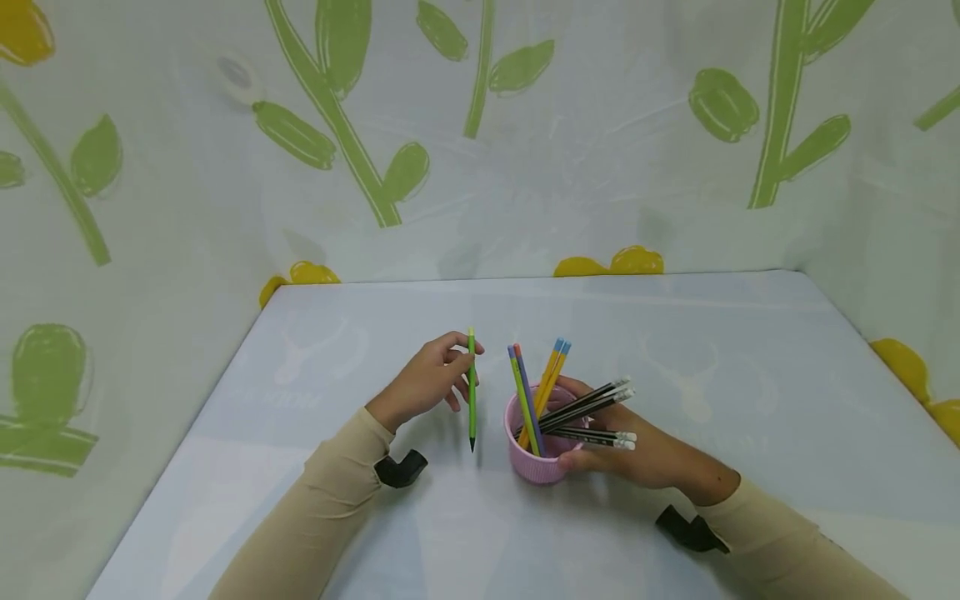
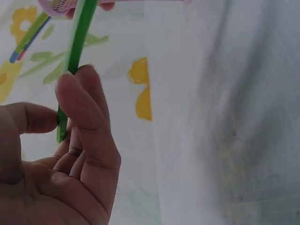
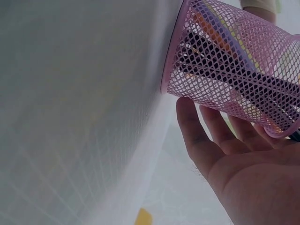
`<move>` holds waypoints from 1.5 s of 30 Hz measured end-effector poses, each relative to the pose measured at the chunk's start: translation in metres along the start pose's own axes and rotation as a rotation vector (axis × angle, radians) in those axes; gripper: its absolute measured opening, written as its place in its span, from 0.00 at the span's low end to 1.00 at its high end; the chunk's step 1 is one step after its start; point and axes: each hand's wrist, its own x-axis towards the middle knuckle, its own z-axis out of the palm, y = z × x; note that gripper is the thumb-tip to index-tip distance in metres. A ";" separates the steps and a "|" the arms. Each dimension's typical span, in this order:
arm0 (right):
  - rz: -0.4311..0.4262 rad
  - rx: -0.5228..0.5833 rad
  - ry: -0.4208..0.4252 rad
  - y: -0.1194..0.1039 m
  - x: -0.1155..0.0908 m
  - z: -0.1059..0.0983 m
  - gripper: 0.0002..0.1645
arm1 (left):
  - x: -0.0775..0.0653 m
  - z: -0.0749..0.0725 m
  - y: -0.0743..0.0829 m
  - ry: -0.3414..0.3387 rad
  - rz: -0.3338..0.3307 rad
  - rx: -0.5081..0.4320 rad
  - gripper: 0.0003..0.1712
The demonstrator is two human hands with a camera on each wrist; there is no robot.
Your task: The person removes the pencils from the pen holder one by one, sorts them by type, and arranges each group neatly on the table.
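Note:
My left hand (image 1: pixel 429 375) pinches a green pencil (image 1: pixel 472 400) between thumb and fingers, its dark tip pointing down towards the table. In the left wrist view the fingers close on the green shaft. To the right stands a pink mesh pencil cup (image 1: pixel 536 471), with my right hand (image 1: pixel 637 446) curled around its right side, thumb in front. From the right wrist view, fingertips lie along the mesh wall. Inside the cup lean several black pencils (image 1: pixel 581 408) with white ends, yellow-orange pencils (image 1: pixel 552 375) with blue ends, and lime and purple ones (image 1: pixel 523 392).
A pale table (image 1: pixel 720 358) with a faint printed pattern lies under both hands. Light curtain-like walls (image 1: pixel 585 175) with green leaves and yellow flowers surround it at the back and sides. Black bands (image 1: pixel 401 469) stick out at both wrists.

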 end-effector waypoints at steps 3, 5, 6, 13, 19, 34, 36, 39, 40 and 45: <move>-0.011 0.003 -0.006 0.002 0.002 0.000 0.52 | 0.004 0.000 -0.006 -0.015 -0.046 0.020 0.19; -0.019 -0.002 -0.012 0.003 0.004 0.000 0.51 | 0.005 -0.001 -0.009 -0.028 -0.067 0.030 0.20; -0.020 -0.001 -0.014 0.003 0.005 0.000 0.51 | 0.005 -0.001 -0.011 -0.037 -0.075 0.035 0.20; 0.000 0.002 -0.022 0.001 0.005 -0.001 0.52 | 0.010 -0.002 -0.024 -0.121 -0.081 0.050 0.24; 0.010 -0.003 -0.020 0.001 0.003 -0.002 0.51 | 0.010 -0.001 -0.027 -0.127 -0.096 0.052 0.26; 0.028 0.012 -0.015 0.004 0.001 0.000 0.54 | 0.012 0.002 -0.033 -0.051 -0.180 0.121 0.33; 0.034 0.018 -0.020 0.004 0.001 0.000 0.54 | 0.012 0.003 -0.032 -0.034 -0.188 0.143 0.33; 0.045 0.019 -0.024 0.003 0.001 0.000 0.54 | 0.011 0.004 -0.030 -0.016 -0.192 0.178 0.33; 0.048 0.019 -0.025 0.003 0.001 0.000 0.54 | 0.011 0.004 -0.029 -0.010 -0.194 0.186 0.33; 0.039 0.026 -0.030 0.006 0.000 -0.001 0.53 | 0.011 0.006 -0.027 0.019 -0.199 0.220 0.33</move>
